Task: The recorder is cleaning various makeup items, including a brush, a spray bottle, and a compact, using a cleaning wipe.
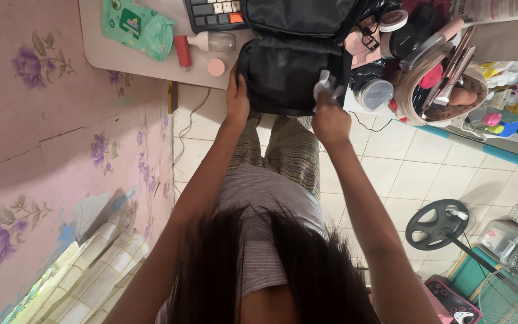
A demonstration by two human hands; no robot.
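Your left hand [237, 99] lies flat on the side of the black bag [286, 75], gripping nothing. Your right hand [330, 120] is closed tight on a white cloth [325, 84] against the bag.

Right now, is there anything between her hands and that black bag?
Nothing visible. The left hand rests directly on the side of the black bag. The right hand presses a white cloth against the bag's front, so only that cloth lies between.
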